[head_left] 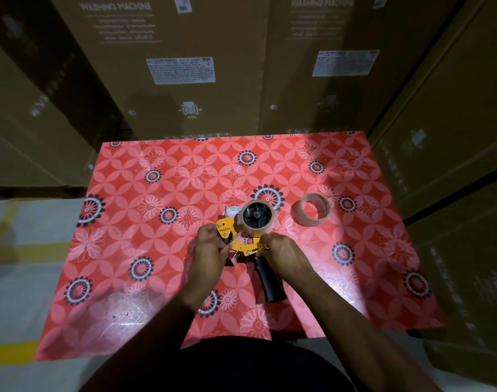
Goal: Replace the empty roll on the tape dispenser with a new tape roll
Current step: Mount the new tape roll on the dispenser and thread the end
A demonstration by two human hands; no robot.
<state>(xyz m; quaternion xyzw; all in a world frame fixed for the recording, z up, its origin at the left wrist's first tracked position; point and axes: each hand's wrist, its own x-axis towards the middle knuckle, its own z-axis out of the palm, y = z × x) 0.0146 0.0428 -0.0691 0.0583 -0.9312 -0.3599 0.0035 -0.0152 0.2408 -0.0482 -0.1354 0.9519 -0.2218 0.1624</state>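
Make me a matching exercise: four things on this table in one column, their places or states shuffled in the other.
1. empty roll
2. tape roll
3. dispenser handle
4. left hand

A. mounted on the dispenser's black hub
B. lying alone on the tablecloth, right of the dispenser
C. at the orange front end
D. black, pointing toward the person

Pairs: 1-B, 2-A, 3-D, 4-C

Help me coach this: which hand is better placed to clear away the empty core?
Right. The empty core lies right of the dispenser, nearer the right hand; the left hand is across, at its head.

Orange dispenser (243, 241), red floral tablecloth (162, 250)
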